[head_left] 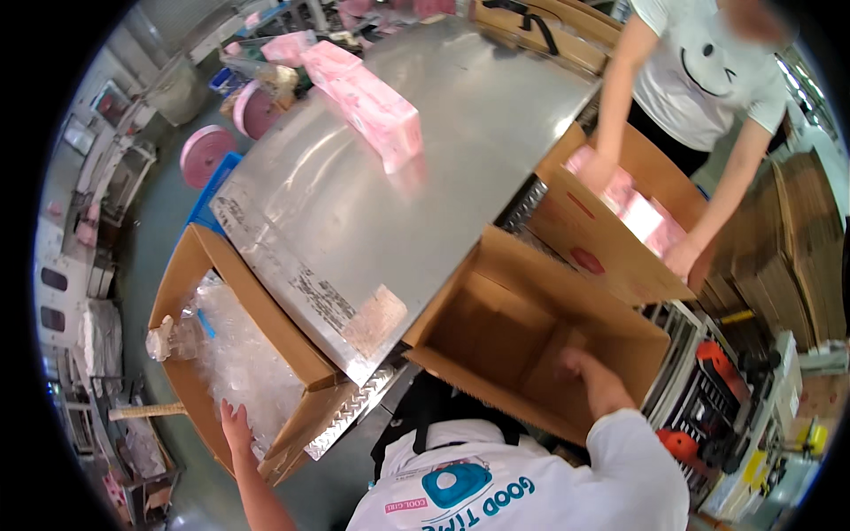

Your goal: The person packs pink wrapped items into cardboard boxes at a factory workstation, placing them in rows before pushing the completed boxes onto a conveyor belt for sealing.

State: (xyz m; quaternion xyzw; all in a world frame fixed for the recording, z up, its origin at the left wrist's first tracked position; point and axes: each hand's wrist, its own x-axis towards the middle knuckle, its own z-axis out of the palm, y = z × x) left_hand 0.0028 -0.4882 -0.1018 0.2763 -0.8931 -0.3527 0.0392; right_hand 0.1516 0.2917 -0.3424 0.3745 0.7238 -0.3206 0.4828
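My left hand [235, 427] is at the near side of a cardboard box full of clear plastic film [239, 363]. Its fingers are spread, and nothing shows in its grip. My right hand [577, 361] reaches inside an open cardboard carton [469, 305] in front of me. The fingers there are blurred, so their grip cannot be made out. On the metal table [354, 221] a row of pink wrapped packs [372, 102] stands toward the far side.
Across at the right, a co-worker's hands [682, 258] are in another carton [593, 230] holding pink packs [642, 217]. Flattened cardboard [779, 248] is stacked at the far right. Pink rolls [208, 157] stand left of the table. Orange-and-black equipment [708, 389] is right of my carton.
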